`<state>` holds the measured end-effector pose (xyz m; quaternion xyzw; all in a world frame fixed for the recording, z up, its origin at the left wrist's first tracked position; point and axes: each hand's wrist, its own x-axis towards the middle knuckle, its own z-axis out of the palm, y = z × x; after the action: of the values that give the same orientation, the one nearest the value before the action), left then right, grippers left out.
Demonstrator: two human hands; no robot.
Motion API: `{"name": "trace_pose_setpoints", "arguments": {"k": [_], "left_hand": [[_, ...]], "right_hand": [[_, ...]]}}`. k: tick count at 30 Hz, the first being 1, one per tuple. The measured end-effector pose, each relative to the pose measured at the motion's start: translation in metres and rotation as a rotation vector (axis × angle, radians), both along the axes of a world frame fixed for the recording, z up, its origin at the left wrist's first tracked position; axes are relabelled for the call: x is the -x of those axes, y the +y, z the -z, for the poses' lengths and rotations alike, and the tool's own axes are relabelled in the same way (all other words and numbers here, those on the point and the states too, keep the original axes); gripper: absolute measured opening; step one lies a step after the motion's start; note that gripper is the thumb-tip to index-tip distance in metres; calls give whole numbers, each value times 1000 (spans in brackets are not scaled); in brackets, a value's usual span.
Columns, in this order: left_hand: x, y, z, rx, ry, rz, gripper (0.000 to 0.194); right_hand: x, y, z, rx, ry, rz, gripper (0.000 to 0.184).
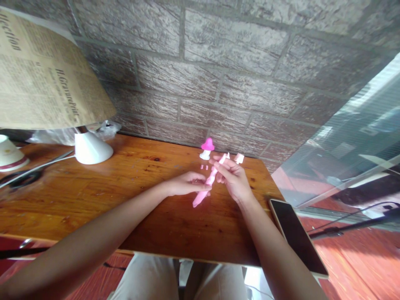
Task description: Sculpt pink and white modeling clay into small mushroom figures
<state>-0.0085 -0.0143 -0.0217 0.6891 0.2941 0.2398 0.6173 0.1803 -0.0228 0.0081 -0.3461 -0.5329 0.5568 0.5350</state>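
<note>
Both hands are closed on a long, soft-looking pink strip of modelling clay (200,197), held slanting above the wooden table. My left hand (187,184) pinches its lower part between thumb and fingers, and the lower end sticks out below. Up at the narrower, wavy end, my right hand (233,178) grips with its fingertips. Just behind the hands stands a small figure with a bright pink cap (208,144) and a white base (205,155). Two tiny pink bits (204,167) lie in front of it. A pale pink block (239,158) sits behind my right hand.
On the left are a lamp with a white base (93,148) and newsprint shade (46,79), black-handled scissors (23,179) and a paper cup (11,154). A dark-screened phone (296,237) lies at the right edge. The stone wall (200,83) borders the table's back.
</note>
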Motion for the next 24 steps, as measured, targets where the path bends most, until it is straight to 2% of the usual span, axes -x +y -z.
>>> {"name": "trace_pose_setpoints", "arguments": {"k": [5, 13, 24], "left_hand": [[-1, 0, 3, 32, -37, -16, 37], [-2, -2, 1, 43, -59, -8, 35], [-1, -1, 1, -31, -11, 1, 38]], "right_hand": [[1, -1, 2, 6, -42, 41, 31], [1, -3, -1, -56, -136, 24, 37], [5, -4, 2, -75, -145, 44, 38]]}}
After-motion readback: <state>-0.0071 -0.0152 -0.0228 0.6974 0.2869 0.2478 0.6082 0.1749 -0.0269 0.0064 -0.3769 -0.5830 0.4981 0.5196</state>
